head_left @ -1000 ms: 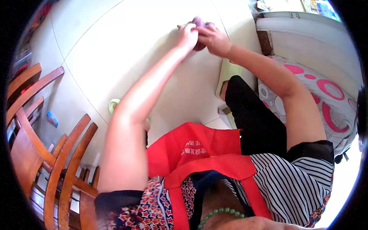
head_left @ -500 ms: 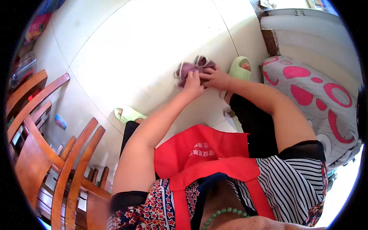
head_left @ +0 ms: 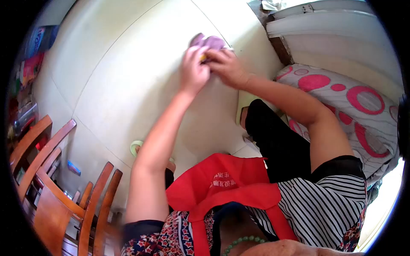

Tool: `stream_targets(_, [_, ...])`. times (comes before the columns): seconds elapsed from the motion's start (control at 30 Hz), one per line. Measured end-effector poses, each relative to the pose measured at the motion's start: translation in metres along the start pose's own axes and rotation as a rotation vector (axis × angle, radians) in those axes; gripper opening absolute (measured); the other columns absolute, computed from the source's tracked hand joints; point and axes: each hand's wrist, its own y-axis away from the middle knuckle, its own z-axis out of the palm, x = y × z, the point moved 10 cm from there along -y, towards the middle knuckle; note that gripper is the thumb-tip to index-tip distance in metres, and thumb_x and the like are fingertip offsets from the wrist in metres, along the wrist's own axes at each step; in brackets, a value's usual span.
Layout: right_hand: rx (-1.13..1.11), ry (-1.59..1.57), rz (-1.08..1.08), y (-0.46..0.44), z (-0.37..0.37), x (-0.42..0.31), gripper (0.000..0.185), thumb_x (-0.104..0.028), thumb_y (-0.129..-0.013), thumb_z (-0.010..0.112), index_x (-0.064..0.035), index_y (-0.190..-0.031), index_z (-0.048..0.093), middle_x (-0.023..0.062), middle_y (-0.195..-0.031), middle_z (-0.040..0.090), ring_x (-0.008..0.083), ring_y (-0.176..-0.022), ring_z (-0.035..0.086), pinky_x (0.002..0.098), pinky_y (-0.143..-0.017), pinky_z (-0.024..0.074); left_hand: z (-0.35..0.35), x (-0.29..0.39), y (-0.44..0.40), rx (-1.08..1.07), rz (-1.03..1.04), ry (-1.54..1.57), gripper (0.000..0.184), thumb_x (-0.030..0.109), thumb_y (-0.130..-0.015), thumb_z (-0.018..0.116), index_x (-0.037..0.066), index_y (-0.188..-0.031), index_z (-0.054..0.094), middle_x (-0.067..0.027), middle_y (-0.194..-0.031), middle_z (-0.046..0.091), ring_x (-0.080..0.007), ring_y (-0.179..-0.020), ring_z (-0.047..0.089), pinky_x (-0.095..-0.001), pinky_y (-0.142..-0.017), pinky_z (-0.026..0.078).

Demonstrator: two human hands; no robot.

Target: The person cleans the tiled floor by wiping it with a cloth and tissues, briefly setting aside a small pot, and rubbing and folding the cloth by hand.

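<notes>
Both my hands hold a mauve, soft-looking cloth item (head_left: 215,42) out in front of me, above the tiled floor. Motion blur and the fingers covering it hide its exact kind. My left hand (head_left: 195,70) is closed on its near left side, and a small yellow patch (head_left: 203,57) shows between the hands. My right hand (head_left: 228,68) grips the near right side, its fingers bent over the item and close to the left fingers.
Wooden chairs (head_left: 55,209) stand on the left, with a small blue packet (head_left: 74,168) on the floor nearby. At right, a grey cushion with pink circles (head_left: 314,82) lies by a pale panel (head_left: 329,45). Light green slippers (head_left: 136,147) are on my feet.
My hands have carried the mauve item farther forward and slightly left, and it is turned differently. My right knee shows more, and the view has shifted.
</notes>
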Motion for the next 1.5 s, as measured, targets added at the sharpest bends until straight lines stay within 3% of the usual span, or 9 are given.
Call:
stream_targets(0.27, [-0.319,-0.05,-0.188,-0.004,0.146,-0.089,0.034,-0.026,-0.078,0.057,-0.0381,-0.11,0.06,-0.0036,-0.136,0.037,0.0197,-0.099,0.049,0.0314,-0.064,0.0449,-0.039,-0.133,0.158,-0.319,-0.594,-0.783,0.067,0.008,-0.074,0.055,0.002,-0.136,0.031,-0.0205,-0.14,0.03,-0.0434,-0.126,0.03,-0.0531,-0.105,0.026])
stream_targets(0.6, [-0.456,0.11,0.38,-0.025,0.121,0.081,0.056,-0.035,-0.083,0.056,-0.0417,-0.135,0.037,0.004,-0.149,0.024,0.038,-0.117,0.047,0.0423,-0.09,0.0479,0.025,-0.079,-0.015,0.127,-0.118,-0.407,0.07,0.005,-0.064,0.055,0.002,-0.132,0.036,-0.0301,-0.137,0.028,-0.0493,-0.121,0.033,-0.0524,-0.104,0.028])
stream_targets(0.97, [-0.284,0.159,1.1,0.063,0.066,0.165,0.087,-0.044,-0.072,0.072,-0.0159,-0.142,0.029,0.0286,-0.144,0.017,0.0457,-0.108,0.054,0.0494,-0.087,0.0475,0.092,-0.089,0.107,-0.641,-0.617,-0.583,0.081,0.014,-0.076,0.06,0.014,-0.146,0.018,-0.0197,-0.151,0.003,-0.0426,-0.138,0.009,-0.0549,-0.109,0.016])
stream_targets(1.1, [-0.338,0.07,1.227,0.086,0.066,0.23,0.098,-0.062,-0.071,0.066,-0.0005,-0.139,0.032,0.0294,-0.13,0.044,0.0435,-0.11,0.053,0.045,-0.089,0.0468,0.087,-0.075,0.117,-0.957,-0.511,-0.737,0.087,0.015,-0.076,0.061,0.021,-0.148,0.013,-0.0187,-0.153,-0.007,-0.0436,-0.14,0.0,-0.0544,-0.111,0.011])
stream_targets(1.13, [-0.544,-0.243,1.217,0.083,0.075,0.235,0.102,-0.072,-0.068,0.06,-0.0024,-0.138,0.037,0.0284,-0.121,0.053,0.0403,-0.109,0.055,0.0413,-0.09,0.047,0.088,-0.072,0.115,-0.978,-0.538,-0.727,0.087,0.013,-0.076,0.059,0.021,-0.148,0.012,-0.0185,-0.153,-0.007,-0.0437,-0.14,-0.001,-0.054,-0.111,0.01])
stream_targets(1.2, [-0.766,0.173,0.775,0.043,0.045,0.212,0.061,-0.04,-0.086,0.054,-0.0107,-0.137,0.039,0.017,-0.134,0.045,0.0355,-0.118,0.049,0.0429,-0.09,0.0475,0.095,-0.072,0.113,-1.029,-0.575,-0.718,0.086,0.011,-0.078,0.054,0.022,-0.149,0.008,-0.0203,-0.152,-0.01,-0.0471,-0.138,-0.004,-0.0521,-0.112,0.007])
stream_targets(1.23, [-0.816,0.544,0.185,0.03,0.047,0.199,0.048,-0.026,-0.091,0.051,-0.0135,-0.137,0.039,0.0135,-0.137,0.042,0.0347,-0.121,0.046,0.0433,-0.092,0.0464,0.096,-0.072,0.112,-1.028,-0.586,-0.735,0.085,0.011,-0.079,0.054,0.022,-0.149,0.008,-0.0206,-0.152,-0.01,-0.0477,-0.138,-0.003,-0.0518,-0.112,0.007])
stream_targets(1.33, [-0.345,0.193,-0.153,0.035,0.052,0.214,0.026,-0.014,-0.076,0.059,-0.0099,-0.101,0.065,0.0129,-0.12,0.055,0.029,-0.113,0.048,0.0397,-0.098,0.0385,0.1,-0.071,0.113,-1.017,-0.6,-0.782,0.083,0.012,-0.08,0.053,0.022,-0.149,0.008,-0.0215,-0.152,-0.009,-0.0493,-0.138,-0.002,-0.0515,-0.112,0.005])
stream_targets(1.5, [-0.453,0.063,0.145,0.07,0.058,0.21,0.048,-0.012,-0.092,0.048,-0.0151,-0.138,0.036,0.0119,-0.141,0.036,0.0353,-0.122,0.043,0.0397,-0.1,0.039,0.103,-0.074,0.11,-0.942,-0.578,-0.838,0.079,0.015,-0.082,0.054,0.023,-0.148,0.012,-0.0235,-0.152,-0.006,-0.0491,-0.137,0.002,-0.0537,-0.111,0.011])
